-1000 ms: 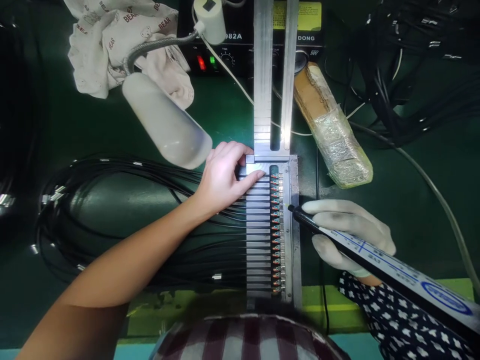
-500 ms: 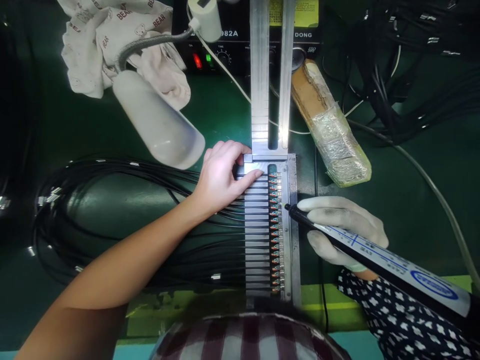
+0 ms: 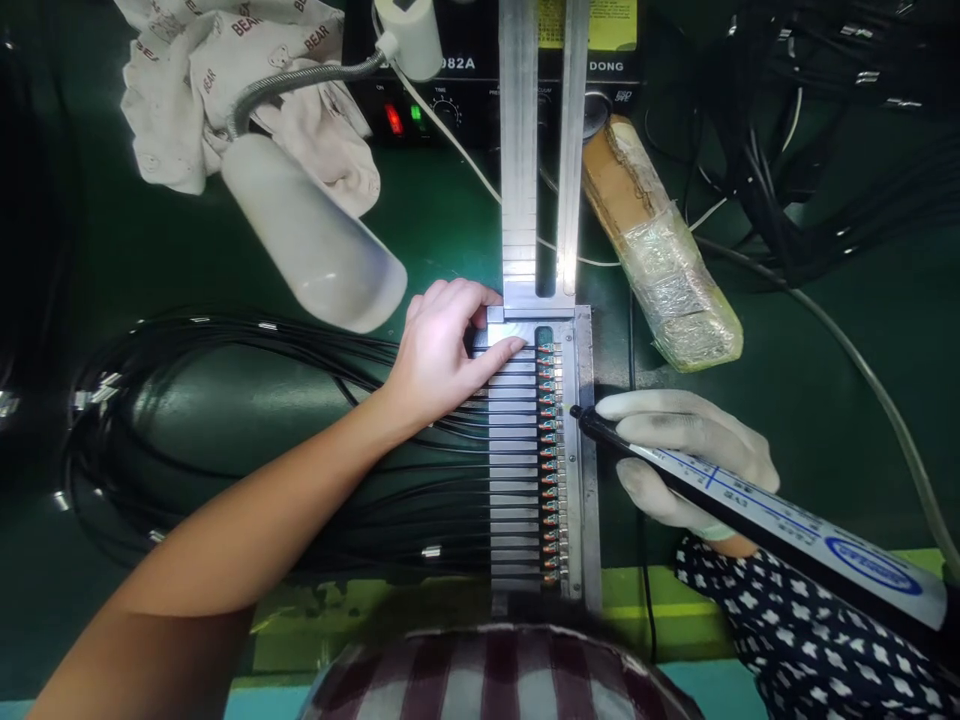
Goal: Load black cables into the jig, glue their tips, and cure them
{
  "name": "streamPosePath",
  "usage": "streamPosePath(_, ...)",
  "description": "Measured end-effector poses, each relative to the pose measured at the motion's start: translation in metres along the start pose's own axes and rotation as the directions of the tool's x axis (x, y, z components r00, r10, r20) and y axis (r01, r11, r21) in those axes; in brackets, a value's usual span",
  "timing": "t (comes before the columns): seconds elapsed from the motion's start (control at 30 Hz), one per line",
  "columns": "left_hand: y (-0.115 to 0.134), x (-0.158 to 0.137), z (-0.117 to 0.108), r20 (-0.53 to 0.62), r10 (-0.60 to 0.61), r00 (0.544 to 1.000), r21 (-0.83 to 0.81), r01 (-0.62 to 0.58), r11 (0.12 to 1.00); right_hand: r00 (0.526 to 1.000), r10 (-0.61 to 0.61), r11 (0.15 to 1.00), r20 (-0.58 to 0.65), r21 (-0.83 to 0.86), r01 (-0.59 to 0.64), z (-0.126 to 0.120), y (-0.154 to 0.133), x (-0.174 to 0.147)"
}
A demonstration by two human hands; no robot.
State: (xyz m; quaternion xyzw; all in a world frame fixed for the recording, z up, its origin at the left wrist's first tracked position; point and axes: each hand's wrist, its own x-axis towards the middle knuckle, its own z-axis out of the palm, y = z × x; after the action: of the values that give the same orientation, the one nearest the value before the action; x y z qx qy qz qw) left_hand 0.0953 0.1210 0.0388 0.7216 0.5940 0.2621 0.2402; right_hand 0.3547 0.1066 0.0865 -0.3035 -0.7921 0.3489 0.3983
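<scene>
My bare left hand [image 3: 446, 355] grips the upper left edge of a metal fixture [image 3: 514, 490], its thumb lying over the top and its fingers partly hidden behind the edge. Black cables [image 3: 352, 340] run under and past this hand into the fixture's slots. Their ends form a column of small connectors with exposed coloured wires [image 3: 552, 440] along a narrow opening. In a white glove, my right hand [image 3: 694, 450] holds a black dispensing syringe [image 3: 795, 515] with a pale, blue-marked label. Its black tip is close to the fixture's right strip; contact cannot be made out.
A slotted metal piece [image 3: 519, 150] extends from the fixture's far end. Behind it stands a black control box [image 3: 465, 110] with lit switches. A white lamp [image 3: 315, 235] and printed cloth [image 3: 172, 100] are at left; a plastic-wrapped block [image 3: 675, 270] is at right.
The syringe tip and my right hand have shifted very slightly right. My left hand keeps its hold on the fixture.
</scene>
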Motion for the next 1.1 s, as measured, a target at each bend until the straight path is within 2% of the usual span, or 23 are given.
streamPosePath(0.3, 0.0, 0.0, 0.0, 0.013, -0.017, 1.0, 0.005, 0.017, 1.0, 0.999, -0.036, 0.999, 0.013, 0.003, 0.036, -0.003, -0.001, 0.002)
streamPosePath(0.5, 0.0, 0.0, 0.0, 0.015, -0.019, 1.0, 0.01, 0.018, 1.0, 0.998, 0.037, 0.999, 0.057, -0.02, -0.036, -0.01, -0.016, -0.006)
streamPosePath(0.77, 0.002, 0.0, 0.0, 0.005, -0.027, 1.0, 0.0, 0.027, 1.0, 1.0, -0.004, 1.0, 0.013, 0.009, 0.004, 0.001, -0.006, -0.007)
streamPosePath(0.97, 0.003, 0.001, 0.0, 0.033, -0.066, 0.997, 0.037, 0.065, 0.997, 1.0, 0.01, 1.0, 0.019, -0.001, -0.01, 0.0, -0.007, -0.006)
streamPosePath(1.1, 0.002, 0.0, 0.0, 0.023, -0.048, 0.999, 0.023, 0.047, 0.999, 0.999, 0.016, 1.0, 0.033, 0.0, -0.016, -0.002, -0.008, -0.009)
